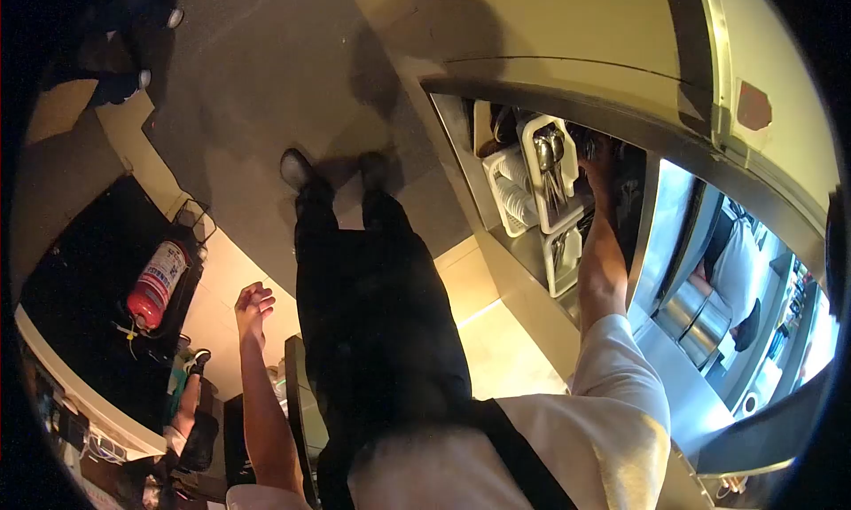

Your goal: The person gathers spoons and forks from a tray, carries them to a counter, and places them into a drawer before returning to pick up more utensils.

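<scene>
My right arm stretches into a recessed metal shelf unit. There my right hand (599,166) is beside the right edge of a white cutlery tray (532,168), the thumb side at its rim. Several metal spoons (550,148) lie in that tray. The fingers of this hand fall in shadow, and I cannot tell what they grip. A second white tray (551,269) sits just below, and a white rack of stacked small plates (512,195) stands to the left. My left hand (254,304) hangs low at my side, away from the shelf, fingers loosely bent with nothing in them.
A red fire extinguisher (160,284) stands at the left on a black surface. At the right, a lit opening shows another person's white sleeve (736,266) and metal containers (693,322). Other people's shoes (144,79) show at the upper left of the dark floor (257,84).
</scene>
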{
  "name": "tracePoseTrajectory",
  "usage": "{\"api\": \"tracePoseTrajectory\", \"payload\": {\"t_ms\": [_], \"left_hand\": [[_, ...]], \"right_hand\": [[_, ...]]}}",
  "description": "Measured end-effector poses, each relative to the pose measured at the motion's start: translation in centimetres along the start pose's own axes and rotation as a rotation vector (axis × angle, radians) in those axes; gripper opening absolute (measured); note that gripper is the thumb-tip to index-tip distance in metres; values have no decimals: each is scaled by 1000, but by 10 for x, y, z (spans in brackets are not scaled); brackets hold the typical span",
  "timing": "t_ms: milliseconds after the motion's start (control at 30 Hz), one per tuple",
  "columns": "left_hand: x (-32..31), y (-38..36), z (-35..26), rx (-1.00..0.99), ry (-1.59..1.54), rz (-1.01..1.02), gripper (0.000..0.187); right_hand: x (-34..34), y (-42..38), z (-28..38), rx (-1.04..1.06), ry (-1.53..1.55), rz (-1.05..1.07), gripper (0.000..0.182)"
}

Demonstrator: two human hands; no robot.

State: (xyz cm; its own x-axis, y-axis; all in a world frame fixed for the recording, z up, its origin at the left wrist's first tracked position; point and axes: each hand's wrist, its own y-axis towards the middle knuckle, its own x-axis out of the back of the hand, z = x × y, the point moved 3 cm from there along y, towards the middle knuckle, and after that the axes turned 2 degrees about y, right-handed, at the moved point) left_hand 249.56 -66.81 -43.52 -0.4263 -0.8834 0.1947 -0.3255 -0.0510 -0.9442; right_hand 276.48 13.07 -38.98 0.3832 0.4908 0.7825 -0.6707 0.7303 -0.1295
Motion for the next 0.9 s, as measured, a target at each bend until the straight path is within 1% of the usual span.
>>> {"api": "tracePoseTrajectory", "payload": {"t_ms": [33, 67, 100, 133, 200, 233, 300, 333, 367, 400, 433, 467, 500, 533, 567, 600, 633, 667, 700, 733, 767, 800, 833, 867, 900], "left_hand": [[2, 4, -9, -3, -16, 8, 25], [6, 6, -18, -9, -34, 16, 21], [13, 7, -27, -41, -35, 45, 22], [21, 9, -37, -79, -37, 74, 23], [40, 15, -58, -133, -23, 101, 26], [52, 20, -70, -137, -40, 82, 26], [76, 25, -91, -135, -73, 44, 27], [88, 30, -103, -97, -76, 7, 29], [100, 32, -116, -100, -93, -19, 31], [113, 36, -126, -123, -113, -21, 32], [126, 49, -131, -147, -136, -22, 33], [140, 71, -131, -140, -145, 0, 34], [149, 93, -123, -113, -148, 54, 34], [158, 118, -115, -99, -157, 101, 34], [152, 141, -119, -63, -451, 429, 32], [146, 158, -127, 65, -694, 750, 30], [134, 167, -138, 239, -1182, 1387, 27], [128, 214, -129, 173, -1062, 1354, 23], [122, 213, -153, 364, -913, 1231, 13], [108, 213, -184, 248, -734, 1119, 11], [87, 212, -216, 139, -561, 1001, 10], [58, 196, -252, 2, -235, 582, 11], [32, 168, -297, -120, 80, 148, 12], [8, 152, -338, -152, 185, 208, 18], [-14, 139, -376, -177, 289, 266, 25]], "right_hand": [[2, -9, 7, -62, 6, 4, 78], [5, -17, 14, -168, -18, -7, 76], [7, -27, 25, -274, -41, -15, 75], [10, -38, 37, -424, -92, -39, 74], [15, -59, 65, -537, -145, -117, 70], [14, -73, 62, -500, -150, -170, 67], [9, -105, 53, -610, -360, -198, 54], [11, -123, 54, -753, -565, -169, 45], [5, -141, 85, -530, -445, -354, 32], [-3, -156, 76, -444, -256, -462, 23], [-13, -168, 122, -489, -351, -470, 15], [-33, -198, 57, -434, 41, -469, 17], [-51, -230, 13, -438, -338, -260, 17], [-69, -243, 51, -483, -454, -240, 19], [-82, -240, 139, -790, 37, -199, 19], [-108, -252, 148, -870, 91, -133, 21], [-148, -286, 98, -531, 54, -61, 25], [-161, -282, 143, -941, 317, 134, 31], [-173, -270, 188, -891, 372, 249, 35], [-193, -268, 192, -1189, 546, 400, 37], [-210, -258, 201, -1130, 653, 413, 41], [-218, -226, 227, -1277, 521, 415, 36], [-231, -191, 231, -857, 496, 596, 33], [-242, -161, 232, -433, 478, 659, 32], [-262, -122, 212, -359, 581, 620, 30]]}}
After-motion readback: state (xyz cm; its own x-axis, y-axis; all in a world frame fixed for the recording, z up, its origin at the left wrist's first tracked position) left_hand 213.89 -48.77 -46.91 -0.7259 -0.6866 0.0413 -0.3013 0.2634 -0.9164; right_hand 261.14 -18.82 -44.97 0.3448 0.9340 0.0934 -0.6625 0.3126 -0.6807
